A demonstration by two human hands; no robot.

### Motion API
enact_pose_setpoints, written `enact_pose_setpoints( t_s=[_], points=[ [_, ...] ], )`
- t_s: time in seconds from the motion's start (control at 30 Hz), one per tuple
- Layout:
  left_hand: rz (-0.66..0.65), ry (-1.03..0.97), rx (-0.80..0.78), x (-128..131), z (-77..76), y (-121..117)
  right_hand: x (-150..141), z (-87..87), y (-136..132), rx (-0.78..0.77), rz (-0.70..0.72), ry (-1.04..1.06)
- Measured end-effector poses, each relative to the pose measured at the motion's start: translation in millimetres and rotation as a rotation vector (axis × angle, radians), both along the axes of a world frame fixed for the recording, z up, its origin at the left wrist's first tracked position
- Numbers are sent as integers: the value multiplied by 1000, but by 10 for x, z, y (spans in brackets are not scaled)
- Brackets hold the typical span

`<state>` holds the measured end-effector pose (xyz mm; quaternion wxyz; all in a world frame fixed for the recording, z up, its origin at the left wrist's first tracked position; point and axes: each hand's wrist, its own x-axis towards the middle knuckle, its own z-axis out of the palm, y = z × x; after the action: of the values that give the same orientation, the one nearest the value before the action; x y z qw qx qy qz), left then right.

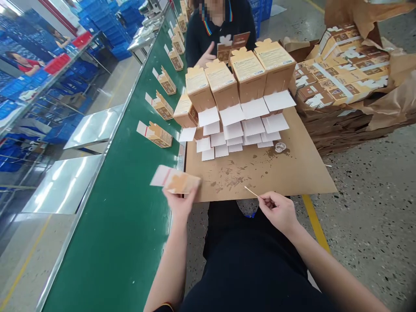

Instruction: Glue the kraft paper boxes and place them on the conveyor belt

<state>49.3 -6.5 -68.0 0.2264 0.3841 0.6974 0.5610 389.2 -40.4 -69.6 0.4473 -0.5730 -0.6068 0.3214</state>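
Observation:
My left hand [181, 203] grips a small carton [183, 183], blurred by motion, over the edge between the green belt and the cardboard-topped table. A white flap with a pink strip sticks out to the left of this carton. Between the fingertips of my right hand [278, 209] is a cotton swab [251, 191], its tip pointing left above the cardboard's near edge. Brown smears [232, 178] mark the cardboard in front of me. Beyond them, stacked cartons [248, 73] stand with white flaps hanging toward me. A small clear cup [280, 147] sits to their right.
Several open cartons [159, 135] stand in a row along the green conveyor belt [107, 242]. Across the stack, a co-worker [221, 26] holds another carton [227, 47]. At the right, flattened cartons [341, 78] lie in a large paper-wrapped pile [354, 125].

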Motion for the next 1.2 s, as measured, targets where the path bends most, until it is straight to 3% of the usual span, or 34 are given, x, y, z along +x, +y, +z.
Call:
enact_pose_setpoints(
  t_s=[0.1,0.17,0.23,0.33,0.43,0.5,0.57,0.63,0.7,0.77,0.83,0.9,1.0,1.1,1.2],
  points=[
    [152,17,76,-665,132,109,32,-7,63,8,-34,30],
    [202,7,2,-1007,177,153,33,1,136,10,-19,46],
    [205,-9,-102,-1190,178,138,37,24,211,10,-3,54],
    [307,133,-52,-1191,175,0,94,66,277,30,-18,36],
    [446,415,266,-1018,326,-71,200,84,278,60,-83,-9],
    [379,485,474,-857,563,107,253,85,273,68,-126,-31],
    [216,383,554,-672,870,535,266,91,287,81,-140,-28],
    [39,153,446,-487,1170,1156,238,116,316,104,-121,-6],
    [-137,-34,197,-324,1389,1821,187,157,343,131,-89,18],
    [-209,-155,-97,-182,1498,2369,138,203,352,156,-78,33],
    [-239,-194,-313,-68,1515,2698,112,239,340,176,-93,38],
    [-274,-180,-395,-14,1482,2802,114,256,312,185,-117,35],
    [-315,-156,-375,-90,1428,2698,154,247,272,185,-144,26],
    [-259,-160,-334,-236,1401,2564,193,222,274,185,-156,18],
    [-219,-206,-352,-227,1357,2578,183,221,341,178,-134,18]
  ],
)
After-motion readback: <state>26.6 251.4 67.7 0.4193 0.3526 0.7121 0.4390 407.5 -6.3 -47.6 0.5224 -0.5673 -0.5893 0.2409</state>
